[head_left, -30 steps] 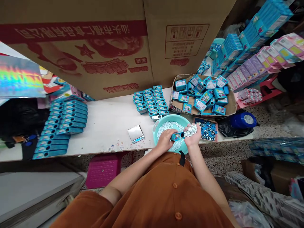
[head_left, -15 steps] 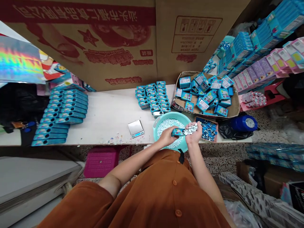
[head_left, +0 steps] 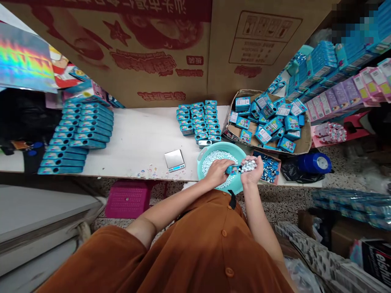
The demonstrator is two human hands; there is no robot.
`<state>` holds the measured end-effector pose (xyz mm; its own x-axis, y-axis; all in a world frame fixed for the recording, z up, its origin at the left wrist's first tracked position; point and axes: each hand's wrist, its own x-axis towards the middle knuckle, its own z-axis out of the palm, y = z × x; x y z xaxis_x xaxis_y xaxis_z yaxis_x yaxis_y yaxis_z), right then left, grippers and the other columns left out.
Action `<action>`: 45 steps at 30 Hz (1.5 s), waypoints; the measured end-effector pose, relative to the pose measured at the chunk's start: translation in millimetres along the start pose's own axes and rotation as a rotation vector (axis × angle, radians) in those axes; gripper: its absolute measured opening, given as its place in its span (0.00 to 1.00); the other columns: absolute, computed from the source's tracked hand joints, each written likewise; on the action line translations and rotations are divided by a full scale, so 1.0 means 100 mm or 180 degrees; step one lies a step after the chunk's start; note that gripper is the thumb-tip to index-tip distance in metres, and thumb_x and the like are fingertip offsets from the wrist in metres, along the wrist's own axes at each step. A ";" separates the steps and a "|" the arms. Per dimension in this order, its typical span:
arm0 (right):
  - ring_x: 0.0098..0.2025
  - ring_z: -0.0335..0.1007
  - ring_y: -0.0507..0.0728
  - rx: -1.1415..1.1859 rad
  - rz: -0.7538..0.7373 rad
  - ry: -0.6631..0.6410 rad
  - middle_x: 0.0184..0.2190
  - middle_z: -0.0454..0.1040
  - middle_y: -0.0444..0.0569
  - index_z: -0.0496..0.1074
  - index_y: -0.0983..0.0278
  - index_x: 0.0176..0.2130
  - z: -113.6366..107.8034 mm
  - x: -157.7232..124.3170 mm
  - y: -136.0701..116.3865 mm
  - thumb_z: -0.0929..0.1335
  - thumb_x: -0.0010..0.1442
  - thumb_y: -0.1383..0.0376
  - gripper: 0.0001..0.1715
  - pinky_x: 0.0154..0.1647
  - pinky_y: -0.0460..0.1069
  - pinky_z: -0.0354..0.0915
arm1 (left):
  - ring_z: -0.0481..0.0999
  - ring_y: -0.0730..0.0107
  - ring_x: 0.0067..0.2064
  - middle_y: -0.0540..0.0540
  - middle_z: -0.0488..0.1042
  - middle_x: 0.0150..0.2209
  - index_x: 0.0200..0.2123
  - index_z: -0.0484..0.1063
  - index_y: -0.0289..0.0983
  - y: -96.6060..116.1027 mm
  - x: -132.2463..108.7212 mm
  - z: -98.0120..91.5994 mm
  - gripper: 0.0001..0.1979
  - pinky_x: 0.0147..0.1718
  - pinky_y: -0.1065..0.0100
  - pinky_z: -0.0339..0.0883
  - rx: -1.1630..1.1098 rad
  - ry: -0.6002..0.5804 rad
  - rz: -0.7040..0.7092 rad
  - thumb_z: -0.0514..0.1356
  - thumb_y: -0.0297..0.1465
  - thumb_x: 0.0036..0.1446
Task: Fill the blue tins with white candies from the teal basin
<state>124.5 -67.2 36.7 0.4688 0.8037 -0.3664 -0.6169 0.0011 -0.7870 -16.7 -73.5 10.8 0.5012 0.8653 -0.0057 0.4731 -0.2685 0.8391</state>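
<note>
My left hand point(head_left: 217, 173) is closed around a small blue box point(head_left: 232, 169), held on its side above a turquoise basin point(head_left: 200, 167). One end of the box points at my cupped right palm and sits against the candies there. A heap of small white candies point(head_left: 248, 165) rests in my right hand point(head_left: 252, 177), over the basin's right edge. More white candies point(head_left: 215, 156) lie in the basin under both hands. My left fingers hide part of the box.
A carton tray point(head_left: 307, 140) of loose blue boxes stands behind the basin, beside stacked blue boxes point(head_left: 200, 122). A small scale point(head_left: 174, 160) lies to the left. Small blue pieces fill a shallow box point(head_left: 277, 176) at right. A large cardboard carton point(head_left: 222, 87) blocks the back.
My left hand has turned the blue box and pushed it closer to the candies in my right palm. The view has shifted slightly.
</note>
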 end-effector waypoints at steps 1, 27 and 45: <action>0.22 0.62 0.48 -0.0033 -0.0029 -0.0022 0.19 0.63 0.41 0.62 0.62 0.20 0.00 0.00 0.00 0.64 0.55 0.53 0.19 0.21 0.44 0.59 | 0.70 0.59 0.52 0.46 0.73 0.49 0.50 0.68 0.42 0.00 0.01 0.00 0.25 0.50 0.60 0.62 -0.0067 -0.0017 -0.0119 0.58 0.22 0.46; 0.22 0.62 0.49 -0.0483 -0.0268 -0.0232 0.16 0.61 0.41 0.63 0.61 0.17 0.07 -0.03 -0.01 0.62 0.56 0.51 0.24 0.26 0.48 0.62 | 0.72 0.58 0.50 0.47 0.73 0.49 0.48 0.68 0.42 -0.01 0.02 0.05 0.22 0.49 0.62 0.64 -0.0350 0.0146 -0.0338 0.62 0.27 0.47; 0.23 0.64 0.48 -0.0335 -0.0258 -0.0337 0.19 0.66 0.43 0.66 0.63 0.21 0.06 -0.03 -0.06 0.63 0.57 0.56 0.18 0.23 0.45 0.61 | 0.72 0.59 0.51 0.47 0.73 0.50 0.50 0.67 0.42 -0.03 0.02 0.07 0.23 0.49 0.62 0.64 -0.0391 0.0209 -0.0171 0.62 0.28 0.48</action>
<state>122.9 -66.5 45.0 0.4417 0.8617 -0.2497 -0.5076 0.0106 -0.8615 -11.9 -73.9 4.8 0.4272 0.9039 -0.0204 0.4037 -0.1705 0.8988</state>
